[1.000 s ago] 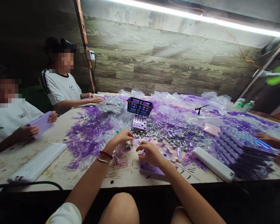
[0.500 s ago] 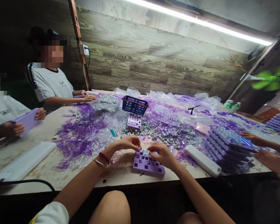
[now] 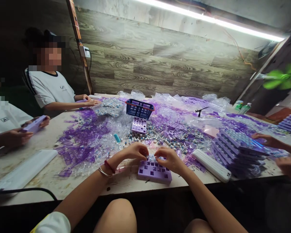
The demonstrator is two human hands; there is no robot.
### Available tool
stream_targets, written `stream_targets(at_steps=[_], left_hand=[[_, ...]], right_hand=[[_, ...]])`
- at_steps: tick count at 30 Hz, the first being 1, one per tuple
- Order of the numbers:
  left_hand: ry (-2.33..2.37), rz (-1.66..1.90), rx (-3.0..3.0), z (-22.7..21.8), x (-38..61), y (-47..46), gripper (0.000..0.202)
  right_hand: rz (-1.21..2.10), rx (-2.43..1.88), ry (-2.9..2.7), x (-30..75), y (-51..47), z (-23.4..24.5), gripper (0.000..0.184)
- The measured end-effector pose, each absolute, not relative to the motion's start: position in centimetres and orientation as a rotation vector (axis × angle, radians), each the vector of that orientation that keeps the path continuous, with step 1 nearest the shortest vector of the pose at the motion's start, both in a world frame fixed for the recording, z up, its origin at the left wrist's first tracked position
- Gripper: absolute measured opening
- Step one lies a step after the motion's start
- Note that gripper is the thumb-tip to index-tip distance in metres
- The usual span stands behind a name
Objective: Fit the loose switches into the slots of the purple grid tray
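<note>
In front of me at the table's near edge lies a purple tray-like block with square holes (image 3: 155, 176). Small clear and pale pieces sit in its far rows. My left hand (image 3: 138, 150) is at the block's far left corner, thumb and fingertips pinched together; what is between them is too small to name. At the far right side of the block is my right hand (image 3: 168, 158), its fingers curled and pinched over the pale pieces. Behind my hands spreads a heap of small white and blue pieces (image 3: 157, 136).
A second holed block (image 3: 139, 125) stands before a dark blue basket (image 3: 139, 109). Purple clear plastic parts (image 3: 80, 139) are heaped to the left. A white bar (image 3: 210, 165) and stacked purple blocks (image 3: 232, 155) are at right, near a co-worker's hand (image 3: 269, 142). Two co-workers sit at left.
My hands stay at the block, with small finger movements; my left hand has shifted slightly right. The near-left co-worker has tilted a purple block flatter.
</note>
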State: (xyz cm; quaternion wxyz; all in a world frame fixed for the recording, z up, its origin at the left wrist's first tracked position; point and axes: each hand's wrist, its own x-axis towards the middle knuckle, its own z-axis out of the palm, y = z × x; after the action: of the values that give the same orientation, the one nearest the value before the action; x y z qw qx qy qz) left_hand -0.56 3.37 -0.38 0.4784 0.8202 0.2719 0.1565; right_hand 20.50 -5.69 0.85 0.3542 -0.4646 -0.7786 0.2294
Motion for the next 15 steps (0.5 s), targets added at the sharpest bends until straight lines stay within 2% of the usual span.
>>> stream_targets(at_steps=[10,15], left_hand=[[0.629,0.403,2.299,-0.2,0.03,2.69,0.011],[0.628,0.344,2.207,0.08,-0.22,2.69,0.016]], right_hand=[[0.591,-1.197,-2.005,20.54,-5.65,0.89,0.012],[0.561,-1.189,-2.021,20.66,-5.51,0.57,0.013]])
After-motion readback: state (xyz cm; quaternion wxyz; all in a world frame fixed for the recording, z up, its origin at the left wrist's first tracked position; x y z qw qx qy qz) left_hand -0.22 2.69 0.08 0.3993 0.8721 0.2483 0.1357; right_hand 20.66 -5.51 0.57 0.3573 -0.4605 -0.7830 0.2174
